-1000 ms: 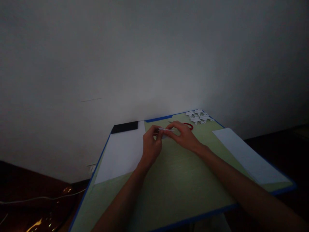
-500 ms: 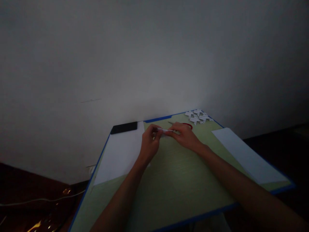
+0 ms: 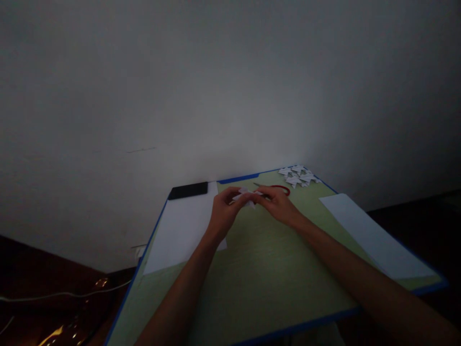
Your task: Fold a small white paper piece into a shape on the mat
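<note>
From the head camera, in dim light, the left hand (image 3: 220, 216) and the right hand (image 3: 277, 203) meet near the far edge of the table (image 3: 266, 283), both pinched on a small folded piece of white paper (image 3: 247, 195) held just above the green top. The fingertips of each hand are closed on opposite ends of it. The piece looks very light and thin, easily creased or crushed, and likely to slip if gripped loosely; its folded edges and corners seem the firmest places to take hold. Just beyond the right hand lie red-handled scissors (image 3: 281, 188), and at the far right corner sits a cluster of folded paper pieces (image 3: 298, 176). A white sheet (image 3: 182, 230) lies along the left edge, a dark flat object (image 3: 188, 190) at the far left corner, and another white sheet (image 3: 374, 238) along the right edge.
</note>
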The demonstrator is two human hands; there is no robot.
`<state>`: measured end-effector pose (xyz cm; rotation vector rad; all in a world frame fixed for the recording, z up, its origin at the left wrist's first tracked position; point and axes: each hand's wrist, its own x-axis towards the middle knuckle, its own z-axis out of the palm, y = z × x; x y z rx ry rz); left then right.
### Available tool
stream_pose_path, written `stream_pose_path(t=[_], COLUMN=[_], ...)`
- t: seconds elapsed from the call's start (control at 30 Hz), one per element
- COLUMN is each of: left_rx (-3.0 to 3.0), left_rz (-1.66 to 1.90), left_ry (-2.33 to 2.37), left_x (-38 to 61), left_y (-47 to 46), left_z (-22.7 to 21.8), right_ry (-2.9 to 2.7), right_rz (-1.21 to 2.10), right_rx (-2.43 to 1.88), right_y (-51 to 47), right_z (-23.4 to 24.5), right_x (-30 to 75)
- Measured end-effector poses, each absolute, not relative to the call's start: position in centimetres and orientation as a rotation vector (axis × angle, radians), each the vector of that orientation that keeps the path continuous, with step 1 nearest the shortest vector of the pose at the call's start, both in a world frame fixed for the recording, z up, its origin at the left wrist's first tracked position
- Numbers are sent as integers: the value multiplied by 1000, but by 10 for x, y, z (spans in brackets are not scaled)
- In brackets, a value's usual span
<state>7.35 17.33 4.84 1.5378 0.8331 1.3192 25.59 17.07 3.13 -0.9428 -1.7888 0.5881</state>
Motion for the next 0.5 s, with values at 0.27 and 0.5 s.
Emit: stream_pose_path(t=[0.27, 0.5], left_rx=[1644, 1716], left_rz=[1322, 1327], left_ry=[940, 976], left_x=[71, 72], left_y=[170, 173], left_z=[51, 49], right_ry=[-1791, -1775], right_rz=[684, 391], right_rx=[-932, -890], right_y=[169, 171], right_z=[28, 24], right_x=[254, 253])
